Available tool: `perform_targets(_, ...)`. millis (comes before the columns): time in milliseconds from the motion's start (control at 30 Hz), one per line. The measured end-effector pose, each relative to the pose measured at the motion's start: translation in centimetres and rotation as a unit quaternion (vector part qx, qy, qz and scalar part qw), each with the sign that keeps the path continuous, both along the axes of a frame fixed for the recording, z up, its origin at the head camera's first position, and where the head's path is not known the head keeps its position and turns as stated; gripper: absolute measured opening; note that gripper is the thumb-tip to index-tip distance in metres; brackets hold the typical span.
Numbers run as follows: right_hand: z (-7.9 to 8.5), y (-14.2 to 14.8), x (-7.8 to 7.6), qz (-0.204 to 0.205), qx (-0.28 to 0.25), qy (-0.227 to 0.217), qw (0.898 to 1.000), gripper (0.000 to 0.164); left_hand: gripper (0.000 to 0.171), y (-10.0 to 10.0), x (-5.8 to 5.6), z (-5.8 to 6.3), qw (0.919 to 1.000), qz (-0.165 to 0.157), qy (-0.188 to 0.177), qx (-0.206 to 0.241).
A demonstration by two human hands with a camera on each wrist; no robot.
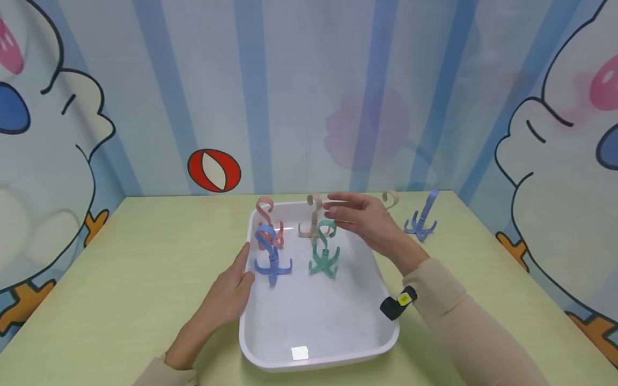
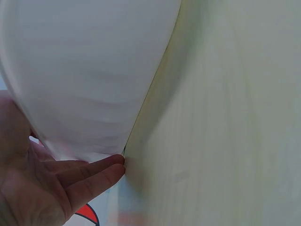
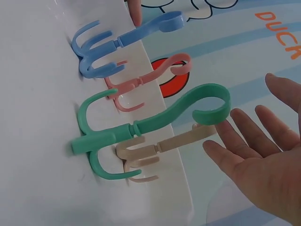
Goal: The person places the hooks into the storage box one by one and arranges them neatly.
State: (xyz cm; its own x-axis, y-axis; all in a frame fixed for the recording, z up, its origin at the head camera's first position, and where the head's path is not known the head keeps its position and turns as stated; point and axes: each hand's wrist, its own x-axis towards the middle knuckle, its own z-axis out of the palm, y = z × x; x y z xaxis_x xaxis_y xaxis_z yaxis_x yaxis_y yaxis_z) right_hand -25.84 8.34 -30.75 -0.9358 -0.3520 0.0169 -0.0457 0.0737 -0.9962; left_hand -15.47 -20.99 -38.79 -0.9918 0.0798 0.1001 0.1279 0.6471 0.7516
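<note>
A white tray (image 1: pixel 318 316) holds pink (image 1: pixel 265 209), blue (image 1: pixel 273 264), green (image 1: pixel 324 260) and beige (image 1: pixel 314 217) plastic swivel hooks, each upright on its prongs with a curled top. My left hand (image 1: pixel 227 292) grips the tray's left side, thumb at the rim; in the left wrist view its fingers (image 2: pixel 96 181) lie against the outer wall. Above the tray's far right part, my right hand (image 1: pixel 364 217) is held with its fingers loosely extended and nothing in them. In the right wrist view, its fingertips are beside the curled tops of the green hook (image 3: pixel 160 117) and the beige hook (image 3: pixel 183 140).
To the right of the tray, another blue hook (image 1: pixel 421 222) stands on the pale yellow table (image 1: pixel 145 268). A second beige hook (image 1: pixel 391 198) is there too, mostly hidden behind my right hand. Printed cartoon panels (image 1: pixel 299 96) close off the back and both sides.
</note>
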Motion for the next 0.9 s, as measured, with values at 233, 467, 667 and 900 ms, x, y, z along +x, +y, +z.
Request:
perform_targets(233, -0.1, 2.3, -0.5, -0.03, -0.03, 0.006, 0.999, 0.049, 0.067, 0.0, 0.0, 0.0, 1.0, -0.001, 0.0, 0.0)
perform_targets(467, -1.2, 4.7, -0.8, -0.074, -0.035, -0.008, 0.997, 0.05, 0.067, 0.0, 0.0, 0.0, 1.0, 0.001, -0.001, 0.003)
perform_targets(667, -1.7, 6.1, -0.3, -0.092, -0.056, 0.0, 0.994, 0.049, 0.067, 0.0, 0.1, 0.1, 1.0, 0.003, -0.002, -0.001)
perform_targets(900, -2.6, 7.1, 0.0, -0.117, -0.068, 0.012, 0.991, 0.048, 0.067, 0.0, 0.2, 0.1, 1.0, 0.003, -0.004, -0.001)
